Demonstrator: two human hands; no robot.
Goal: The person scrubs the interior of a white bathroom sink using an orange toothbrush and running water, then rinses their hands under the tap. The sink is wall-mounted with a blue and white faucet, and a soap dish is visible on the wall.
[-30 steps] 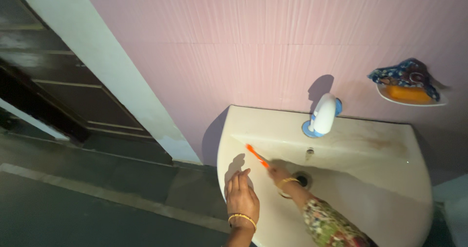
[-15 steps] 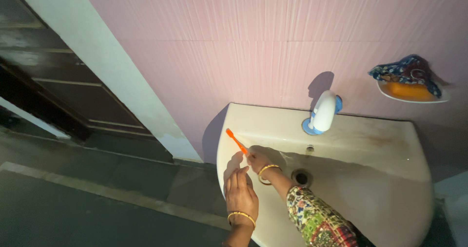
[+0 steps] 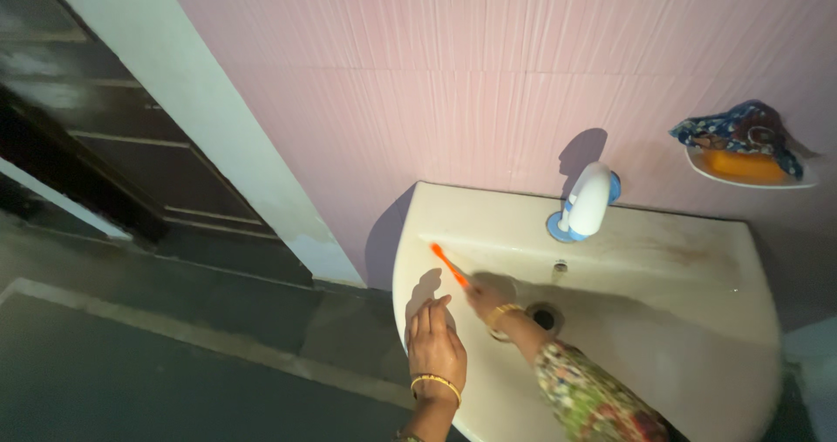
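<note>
- right hand (image 3: 485,302) clamped on thin orange plastic brush (image 3: 449,264), bristle end at basin's left inner wall
- left hand (image 3: 434,348) flat, fingers together, on smooth cream ceramic sink (image 3: 697,320) near-left rim
- rounded white tap (image 3: 588,201) far; soap dish (image 3: 754,170) far right on ribbed pink tiles

Single head view, looking steeply down, close over sink (image 3: 697,320).
</note>
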